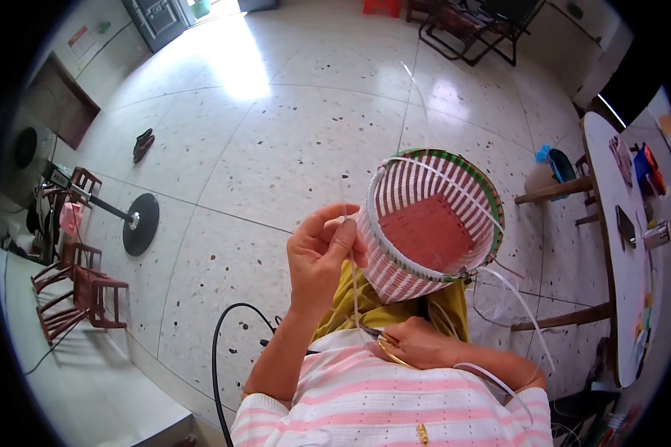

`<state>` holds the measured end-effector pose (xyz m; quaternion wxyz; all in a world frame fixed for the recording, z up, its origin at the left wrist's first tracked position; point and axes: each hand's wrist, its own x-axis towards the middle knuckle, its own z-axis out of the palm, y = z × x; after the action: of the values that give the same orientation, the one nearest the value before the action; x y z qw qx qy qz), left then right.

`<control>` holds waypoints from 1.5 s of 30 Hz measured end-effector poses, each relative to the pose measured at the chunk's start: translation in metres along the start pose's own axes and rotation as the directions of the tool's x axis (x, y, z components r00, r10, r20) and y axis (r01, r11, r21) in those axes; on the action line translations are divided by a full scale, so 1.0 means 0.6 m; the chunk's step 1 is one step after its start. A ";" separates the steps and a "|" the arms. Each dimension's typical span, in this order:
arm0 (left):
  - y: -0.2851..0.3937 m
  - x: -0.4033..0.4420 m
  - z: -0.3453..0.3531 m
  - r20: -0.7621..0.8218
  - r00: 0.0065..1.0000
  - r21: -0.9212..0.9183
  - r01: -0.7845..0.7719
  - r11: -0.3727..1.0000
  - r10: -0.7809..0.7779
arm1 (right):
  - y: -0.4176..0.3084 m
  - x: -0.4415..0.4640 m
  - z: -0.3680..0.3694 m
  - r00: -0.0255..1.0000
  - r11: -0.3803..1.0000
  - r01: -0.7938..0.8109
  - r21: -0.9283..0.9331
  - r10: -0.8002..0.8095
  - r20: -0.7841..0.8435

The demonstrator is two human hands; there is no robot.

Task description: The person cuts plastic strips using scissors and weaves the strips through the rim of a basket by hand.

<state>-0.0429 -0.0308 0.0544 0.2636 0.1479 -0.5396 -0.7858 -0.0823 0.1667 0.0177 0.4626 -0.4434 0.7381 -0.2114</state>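
Note:
A woven red-and-white basket [430,231] with a partly green rim rests on the lap, its opening facing up and a white strip crossing over it. To the basket's left, my left hand [324,242] pinches a thin white strip [355,287] between thumb and fingers. The strip runs down toward my right hand [414,341], which is closed around scissors [388,344] with gold-coloured handles near the waist. The scissors' tips are by the strip's lower part; whether they touch it cannot be made out.
An oval table [600,246] stands at the right with a phone and a metal cup. Small wooden chairs [93,294] and a round-based stand [141,223] are at the left. A black cable curves beside the left forearm. A folding chair [484,30] is at the back.

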 end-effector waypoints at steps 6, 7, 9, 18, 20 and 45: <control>0.006 -0.025 -0.011 0.018 1.000 0.012 -0.011 1.000 0.010 | 0.002 -0.010 0.007 0.942 0.924 0.079 0.375 0.053 -0.330; 0.005 -0.030 -0.011 0.019 1.000 0.012 -0.011 1.000 0.010 | 0.007 -0.010 0.010 0.922 0.901 0.151 0.406 0.020 -0.387; 0.003 -0.041 -0.010 0.041 0.998 -0.038 0.040 0.998 -0.039 | -0.002 -0.013 0.003 0.907 0.853 0.234 0.466 -0.019 -0.421; 0.000 -0.093 0.003 0.125 0.984 -0.028 0.130 0.991 -0.126 | -0.047 -0.018 -0.031 0.871 0.613 0.419 0.670 -0.065 -0.486; 0.004 -0.095 0.003 0.129 0.984 -0.006 0.123 0.992 -0.121 | -0.039 -0.019 -0.030 0.881 0.626 0.399 0.670 -0.059 -0.470; -0.023 -0.020 0.047 0.233 0.968 -0.064 0.111 0.992 -0.093 | 0.140 -0.415 -0.109 0.438 0.929 -0.360 0.088 0.252 -0.863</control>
<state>-0.0514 0.0016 0.0514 0.1641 0.0735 -0.5276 -0.8302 -0.1331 0.4155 0.1118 0.0380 -0.1615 0.9467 -0.2759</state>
